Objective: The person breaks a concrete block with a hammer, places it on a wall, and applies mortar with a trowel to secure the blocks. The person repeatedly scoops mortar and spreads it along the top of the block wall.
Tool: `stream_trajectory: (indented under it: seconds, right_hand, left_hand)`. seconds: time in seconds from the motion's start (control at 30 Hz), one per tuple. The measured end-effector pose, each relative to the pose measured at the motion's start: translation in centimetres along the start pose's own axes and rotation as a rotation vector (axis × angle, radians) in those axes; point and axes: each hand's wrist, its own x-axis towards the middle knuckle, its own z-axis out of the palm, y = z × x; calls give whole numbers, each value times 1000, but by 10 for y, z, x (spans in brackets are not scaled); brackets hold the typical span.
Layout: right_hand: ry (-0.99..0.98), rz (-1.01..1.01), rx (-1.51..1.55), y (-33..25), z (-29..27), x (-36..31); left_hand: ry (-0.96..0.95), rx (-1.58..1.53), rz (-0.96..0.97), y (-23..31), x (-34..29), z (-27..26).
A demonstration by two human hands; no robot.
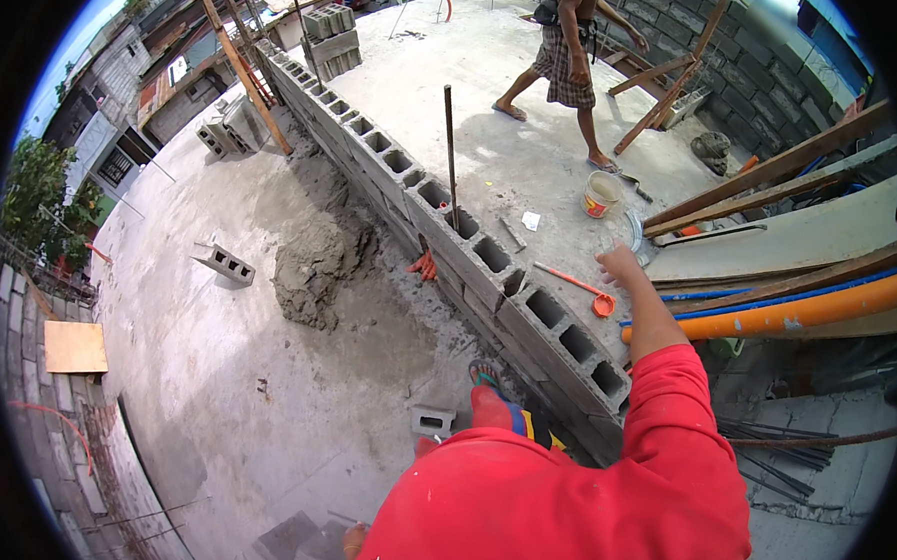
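My right arm, in a red sleeve, reaches over a low wall of hollow concrete blocks (490, 254). Beyond the wall, my right hand (621, 267) is in the air with its fingers stretched out and nothing visible in them. Below it on the slab lies an orange long-handled tool (602, 305) with a round, cup-like end. Only a small part of my left hand (355, 542) shows at the lower edge, beside grey concrete blocks (287, 540); its fingers are mostly hidden by my body. A steel bar (450, 155) stands upright from a block cell.
Wet mortar (314, 269) is heaped left of the wall, near a loose block (225, 263). Another block (432, 420) lies by my foot. Past the wall are a bucket (600, 197), a walking person (566, 60), wooden planks (773, 174) and an orange pipe (797, 311).
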Motion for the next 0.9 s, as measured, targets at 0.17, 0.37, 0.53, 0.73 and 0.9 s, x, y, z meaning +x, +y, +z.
stream_trajectory:
  seconds: [0.17, 0.37, 0.53, 0.73, 0.9]
  right_hand:
    - [-124, 184, 2, -13, -29, 108]
    - [-114, 204, -84, -33, -53, 177]
    - [-125, 233, -179, -50, -68, 206]
    - [-187, 275, -169, -50, -69, 226]
    - [-134, 266, -104, -43, -63, 233]
  left_hand:
    - [83, -596, -239, 38, -6, -43]
    - [121, -1196, -452, 124, -29, -157]
    - [100, -1136, -518, 170, -30, -202]
    - [113, -1157, -486, 186, -35, -202]
    - [120, -1080, -538, 193, -56, -204]
